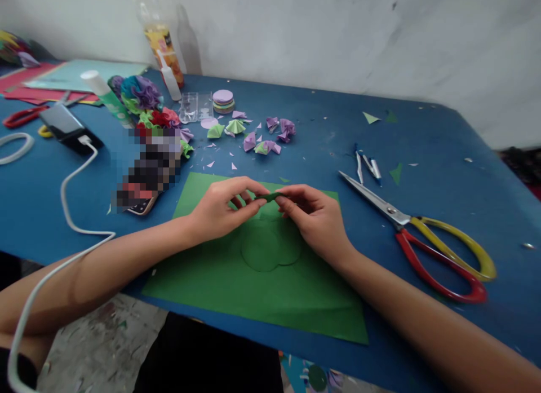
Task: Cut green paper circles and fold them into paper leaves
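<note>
Folded green paper piece, held between two bare hands

Item: small, narrow piece of folded green paper [270, 197], raised over the upper part of a large green paper sheet [228, 294], spanning the fingertips of both hands

Left hand [220, 210]: forearm in from the lower left, fingers bent toward the right hand; thumb and index finger nearly closed, pinching the piece's left end

Right hand [319, 218]: forearm in from the lower right, fingers curled inward; thumb and fingers nearly closed on the piece's right end

Beneath the hands: flat green paper shape with rounded lobes [264, 251], lying on the sheet, its top partly hidden

Right of the sheet: large metal scissors with one red and one yellow handle [391, 210], blades pointing up and left; two slim white-and-blue tools [367, 166] near the tips

Beyond the sheet: pleated purple and light green paper pieces [262, 147], scattered among scraps; stack of round pastel discs [223, 101]

Left of the sheet: phone with a blurred upper face [154, 167]; white cable [65, 193] plugged into a black box-shaped device [67, 125]

Support: blue tabletop [308, 148] against a pale wall [296, 38]
</note>
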A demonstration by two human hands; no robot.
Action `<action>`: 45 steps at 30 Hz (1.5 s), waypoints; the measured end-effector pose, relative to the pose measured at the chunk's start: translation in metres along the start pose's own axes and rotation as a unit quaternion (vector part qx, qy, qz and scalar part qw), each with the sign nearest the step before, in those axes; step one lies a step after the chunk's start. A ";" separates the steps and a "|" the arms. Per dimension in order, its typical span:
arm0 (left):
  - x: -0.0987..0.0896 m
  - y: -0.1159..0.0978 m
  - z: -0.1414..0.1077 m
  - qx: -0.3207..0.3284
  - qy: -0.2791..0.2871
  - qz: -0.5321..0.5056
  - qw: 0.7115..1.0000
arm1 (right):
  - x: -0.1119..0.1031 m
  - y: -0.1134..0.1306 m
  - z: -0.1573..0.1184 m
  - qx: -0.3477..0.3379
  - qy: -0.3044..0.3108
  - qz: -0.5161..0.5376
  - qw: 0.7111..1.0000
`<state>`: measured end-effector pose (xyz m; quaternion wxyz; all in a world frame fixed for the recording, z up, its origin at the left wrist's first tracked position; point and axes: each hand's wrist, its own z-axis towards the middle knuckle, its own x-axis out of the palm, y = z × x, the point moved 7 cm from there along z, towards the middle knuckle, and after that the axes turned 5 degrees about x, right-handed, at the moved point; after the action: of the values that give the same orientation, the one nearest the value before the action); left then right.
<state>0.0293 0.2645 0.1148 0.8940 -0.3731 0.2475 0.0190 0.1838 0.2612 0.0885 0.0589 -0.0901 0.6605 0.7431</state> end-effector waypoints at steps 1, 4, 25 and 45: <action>0.000 -0.001 0.000 0.007 0.000 0.003 1.000 | 0.000 0.000 0.000 -0.007 0.003 -0.003 1.000; -0.001 -0.003 0.001 0.020 0.000 0.010 1.000 | 0.000 0.004 -0.001 -0.041 0.003 -0.009 0.999; -0.005 0.029 -0.001 -0.209 -0.072 -0.154 0.963 | -0.002 0.001 -0.003 0.005 -0.015 -0.003 1.000; 0.009 0.034 -0.005 -0.264 -0.027 -0.292 0.919 | -0.001 0.002 -0.002 -0.015 0.001 -0.018 1.000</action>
<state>0.0274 0.2849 0.0854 0.7353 -0.6503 0.0899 -0.1682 0.1845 0.2594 0.0906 0.0706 -0.1039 0.6475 0.7516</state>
